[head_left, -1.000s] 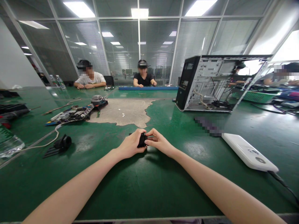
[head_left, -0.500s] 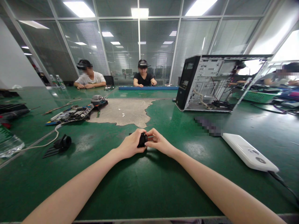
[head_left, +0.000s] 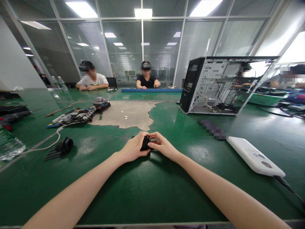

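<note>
A small black object [head_left: 145, 143] is held between my two hands, just above the green table [head_left: 143, 197]. My left hand [head_left: 133, 148] wraps round its left side, with the thumb below. From the right, the fingertips and thumb of my right hand [head_left: 162, 144] close on its round end. Part of the object is hidden behind my left fingers. Farther left on the table lies a black part [head_left: 64, 145] with a round end and several flat prongs.
An open computer case [head_left: 193, 86] stands at the back right, with a white power bank [head_left: 254, 156] nearer. Circuit boards [head_left: 73, 117], a cable [head_left: 58, 135] and a plastic bottle [head_left: 10, 144] lie left. Two people [head_left: 92, 79] [head_left: 147, 79] sit across the table.
My right thumb and fingers have shifted slightly on the round end of the black object. My left hand keeps its grip.
</note>
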`<state>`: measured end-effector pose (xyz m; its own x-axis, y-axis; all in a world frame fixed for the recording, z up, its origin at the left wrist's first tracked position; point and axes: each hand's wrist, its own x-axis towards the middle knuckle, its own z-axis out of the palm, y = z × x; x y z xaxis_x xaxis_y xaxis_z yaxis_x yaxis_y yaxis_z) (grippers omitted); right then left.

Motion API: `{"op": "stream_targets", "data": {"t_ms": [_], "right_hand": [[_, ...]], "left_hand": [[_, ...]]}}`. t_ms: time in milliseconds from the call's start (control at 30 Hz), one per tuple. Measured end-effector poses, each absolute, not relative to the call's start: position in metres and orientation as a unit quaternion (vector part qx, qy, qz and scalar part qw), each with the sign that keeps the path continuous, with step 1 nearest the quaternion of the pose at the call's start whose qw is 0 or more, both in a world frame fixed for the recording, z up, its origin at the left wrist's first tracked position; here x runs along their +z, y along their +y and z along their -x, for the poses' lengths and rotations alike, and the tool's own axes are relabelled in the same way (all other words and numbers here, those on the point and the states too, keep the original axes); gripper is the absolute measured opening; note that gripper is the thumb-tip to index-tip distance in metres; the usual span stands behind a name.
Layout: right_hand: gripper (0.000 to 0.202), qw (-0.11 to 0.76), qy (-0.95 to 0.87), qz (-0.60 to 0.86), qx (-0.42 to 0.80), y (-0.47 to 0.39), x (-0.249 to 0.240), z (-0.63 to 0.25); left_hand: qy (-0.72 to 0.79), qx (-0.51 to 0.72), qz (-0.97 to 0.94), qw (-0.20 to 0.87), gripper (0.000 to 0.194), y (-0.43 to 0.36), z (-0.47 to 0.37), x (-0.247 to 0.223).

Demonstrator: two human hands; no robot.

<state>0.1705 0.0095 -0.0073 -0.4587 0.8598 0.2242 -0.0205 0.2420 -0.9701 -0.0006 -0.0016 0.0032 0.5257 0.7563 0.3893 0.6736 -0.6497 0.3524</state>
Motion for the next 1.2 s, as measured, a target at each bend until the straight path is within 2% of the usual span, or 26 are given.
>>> {"op": "stream_targets", "data": {"t_ms": [200,367,600,1200], "right_hand": [[0.029,0.415,-0.677,0.268,0.546,0.0097,-0.0081,-0.1716],[0.022,0.422,-0.677,0.285,0.531,0.0086,-0.008,-0.1698],[0.028,0.423,-0.675,0.298,0.526,0.0072,-0.0079,-0.169],[0.025,0.439,-0.657,0.319,0.523,0.0088,-0.0061,-0.1678]], "left_hand": [[0.413,0.266,-0.867,0.081,0.055,-0.0018,0.0011,0.0025],[0.408,0.27,-0.869,0.081,0.057,-0.0014,0.001,0.0025],[0.414,0.266,-0.867,0.08,0.055,-0.0007,0.0009,0.0021],[0.411,0.261,-0.87,0.08,0.055,-0.0022,0.0009,0.0043]]}}
